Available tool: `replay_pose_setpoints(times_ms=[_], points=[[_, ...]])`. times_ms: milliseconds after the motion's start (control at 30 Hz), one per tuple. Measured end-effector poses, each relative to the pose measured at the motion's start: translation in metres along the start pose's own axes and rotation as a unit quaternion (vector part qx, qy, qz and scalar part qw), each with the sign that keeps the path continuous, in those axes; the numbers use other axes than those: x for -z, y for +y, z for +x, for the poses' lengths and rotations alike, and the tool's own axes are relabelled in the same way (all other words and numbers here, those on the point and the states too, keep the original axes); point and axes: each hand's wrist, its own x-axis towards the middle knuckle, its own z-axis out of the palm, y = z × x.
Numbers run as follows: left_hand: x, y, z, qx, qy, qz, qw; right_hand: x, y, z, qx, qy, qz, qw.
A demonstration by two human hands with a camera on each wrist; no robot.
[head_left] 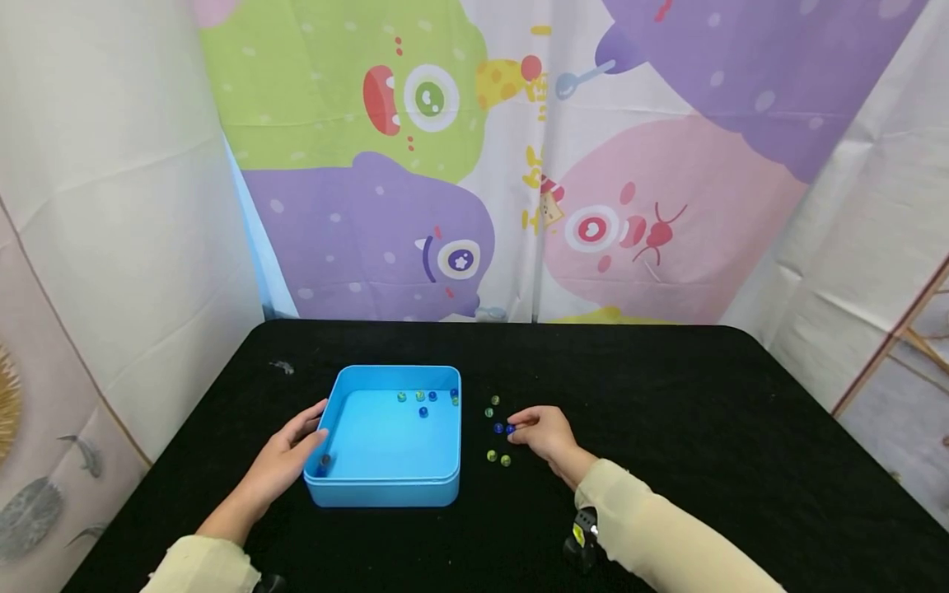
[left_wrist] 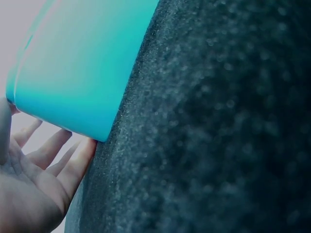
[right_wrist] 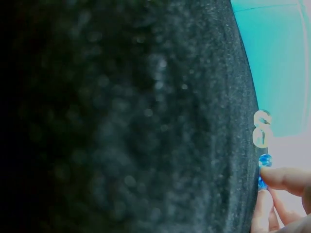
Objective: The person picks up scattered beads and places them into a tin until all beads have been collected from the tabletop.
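A light blue square box [head_left: 385,492] stands on the black tabletop. My left hand [head_left: 283,463] rests against its left side, thumb at the rim; in the left wrist view the fairly straight fingers [left_wrist: 80,162] touch the outer wall. To the right of the box, my right hand [head_left: 547,436] pinches a blue marble [right_wrist: 262,183] between thumb and fingers, low at the tabletop. Another blue marble [head_left: 498,428] lies right beside it. Two green marbles [head_left: 489,413] lie farther back and two yellow-green marbles [head_left: 492,455] nearer.
Inside the box, several green and blue marbles [head_left: 423,412] lie toward the back right, and a dark marble [head_left: 325,460] sits in the front left corner. A patterned curtain [head_left: 519,247] hangs behind the black table [head_left: 667,371].
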Motion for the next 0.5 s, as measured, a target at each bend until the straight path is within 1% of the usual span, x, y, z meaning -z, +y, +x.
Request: replay_pose_setpoints(times_ms=[300, 500], points=[[0.0004, 0.0004, 0.0014, 0.002, -0.002, -0.001, 1.0000, 0.0021, -0.0004, -0.0015, -0.005, 0.002, -0.005, 1.0000], [0.0007, 0.0000, 0.0011, -0.001, -0.002, -0.004, 1.0000, 0.0043, -0.0001, 0.0001, -0.030, 0.005, 0.024, 0.9993]])
